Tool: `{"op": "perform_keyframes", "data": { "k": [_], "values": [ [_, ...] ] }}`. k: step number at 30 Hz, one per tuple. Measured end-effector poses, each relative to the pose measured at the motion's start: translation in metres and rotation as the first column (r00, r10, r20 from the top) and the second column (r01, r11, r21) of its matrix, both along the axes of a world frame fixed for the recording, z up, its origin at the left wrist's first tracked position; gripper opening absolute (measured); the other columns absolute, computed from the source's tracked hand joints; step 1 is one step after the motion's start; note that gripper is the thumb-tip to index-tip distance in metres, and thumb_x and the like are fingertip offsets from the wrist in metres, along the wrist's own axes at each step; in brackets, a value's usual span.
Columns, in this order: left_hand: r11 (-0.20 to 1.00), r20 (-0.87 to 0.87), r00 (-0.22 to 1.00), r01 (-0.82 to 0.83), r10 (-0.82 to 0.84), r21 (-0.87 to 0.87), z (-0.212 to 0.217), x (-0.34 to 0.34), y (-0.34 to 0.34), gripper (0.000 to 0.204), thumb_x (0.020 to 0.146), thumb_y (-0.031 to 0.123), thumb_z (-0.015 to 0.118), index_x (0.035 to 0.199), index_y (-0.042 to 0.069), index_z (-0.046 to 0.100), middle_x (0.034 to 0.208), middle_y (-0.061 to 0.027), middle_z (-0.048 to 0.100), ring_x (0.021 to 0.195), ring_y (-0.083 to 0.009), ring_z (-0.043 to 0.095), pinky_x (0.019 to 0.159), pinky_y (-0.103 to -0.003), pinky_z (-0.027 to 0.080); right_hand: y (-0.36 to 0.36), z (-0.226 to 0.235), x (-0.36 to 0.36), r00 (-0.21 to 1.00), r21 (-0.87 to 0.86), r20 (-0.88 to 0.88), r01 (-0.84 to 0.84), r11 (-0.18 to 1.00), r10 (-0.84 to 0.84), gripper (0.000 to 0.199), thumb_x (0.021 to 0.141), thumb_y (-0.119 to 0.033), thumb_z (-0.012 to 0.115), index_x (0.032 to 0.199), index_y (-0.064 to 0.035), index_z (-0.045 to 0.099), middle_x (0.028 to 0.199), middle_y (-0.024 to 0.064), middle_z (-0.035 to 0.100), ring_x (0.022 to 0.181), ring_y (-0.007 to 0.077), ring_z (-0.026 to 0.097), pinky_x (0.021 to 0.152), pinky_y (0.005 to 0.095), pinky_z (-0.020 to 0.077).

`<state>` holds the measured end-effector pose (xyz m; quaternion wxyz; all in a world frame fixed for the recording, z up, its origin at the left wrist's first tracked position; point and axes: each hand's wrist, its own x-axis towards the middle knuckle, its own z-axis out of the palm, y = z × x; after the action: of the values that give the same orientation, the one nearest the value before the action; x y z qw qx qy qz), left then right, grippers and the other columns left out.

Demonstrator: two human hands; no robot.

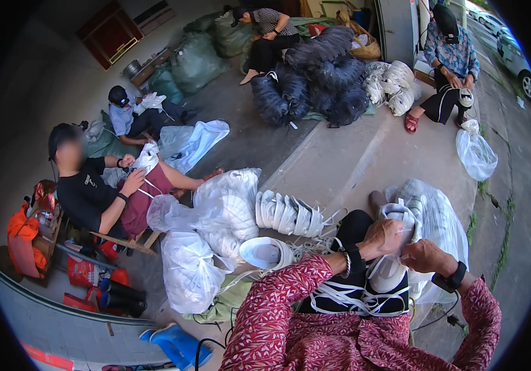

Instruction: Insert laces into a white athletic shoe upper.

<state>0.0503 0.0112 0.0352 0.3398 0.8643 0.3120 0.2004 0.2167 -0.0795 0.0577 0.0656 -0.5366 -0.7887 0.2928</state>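
Hands meet over a white shoe [395, 247] resting on the person's lap. The left hand [384, 236] closes its fingers around the shoe's upper part, and the right hand [426, 256] pinches a white lace [373, 267] at its side. More laces [352, 300] lie looped across the lap. A row of white shoes [290, 213] sits on the floor [339, 161], beside filled clear bags [216, 216].

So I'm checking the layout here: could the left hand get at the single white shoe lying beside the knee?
Probably yes. The white shoe lies apart on the floor just left of the left hand, with only loose laces near it, though both hands are now holding the shoe on the lap.
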Motion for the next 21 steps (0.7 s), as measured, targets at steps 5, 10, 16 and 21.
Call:
{"op": "perform_keyframes", "data": {
  "k": [5,10,16,21],
  "values": [
    [0.981,-0.058,0.998,-0.022,0.034,0.194,0.009,-0.02,0.012,0.012,0.076,0.012,0.054,0.081,0.001,0.056,0.066,-0.0213,0.06,0.063,-0.0398,0.061,0.055,-0.049,0.047,-0.003,0.001,-0.003,0.999,0.023,0.024,0.043,0.999,-0.043,0.014,0.077,-0.018,0.065,0.08,-0.0055,0.061,0.062,0.0119,0.062,0.061,0.0312,0.063,0.058,0.04,0.0493],
    [0.955,-0.093,0.996,0.027,0.001,0.295,0.009,-0.03,0.016,0.013,0.074,0.011,0.056,0.08,-0.001,0.054,0.062,-0.0226,0.059,0.059,-0.0383,0.061,0.053,-0.048,0.049,-0.006,0.004,-0.012,0.992,0.129,0.11,0.045,0.991,-0.059,0.018,0.075,-0.02,0.067,0.078,-0.0044,0.06,0.062,0.0152,0.061,0.061,0.0338,0.062,0.057,0.0412,0.049],
    [0.971,-0.119,0.993,0.018,0.011,0.238,0.005,-0.044,0.015,0.013,0.074,0.01,0.056,0.08,-0.001,0.055,0.062,-0.0231,0.059,0.058,-0.0383,0.061,0.052,-0.046,0.049,-0.012,0.007,-0.023,0.965,0.266,0.257,-0.017,0.964,-0.054,0.021,0.079,-0.022,0.064,0.078,-0.0046,0.054,0.055,0.0135,0.057,0.053,0.0325,0.06,0.049,0.0417,0.0454],
    [0.975,-0.094,0.995,-0.017,0.039,0.223,0.0,-0.045,0.015,0.012,0.074,0.009,0.056,0.08,-0.001,0.055,0.064,-0.0232,0.059,0.061,-0.0391,0.061,0.055,-0.047,0.049,-0.012,0.004,-0.028,0.959,0.301,0.272,-0.003,0.953,-0.083,0.02,0.079,-0.022,0.063,0.079,-0.0051,0.053,0.054,0.013,0.056,0.052,0.0324,0.059,0.048,0.042,0.0443]
  ]
}}
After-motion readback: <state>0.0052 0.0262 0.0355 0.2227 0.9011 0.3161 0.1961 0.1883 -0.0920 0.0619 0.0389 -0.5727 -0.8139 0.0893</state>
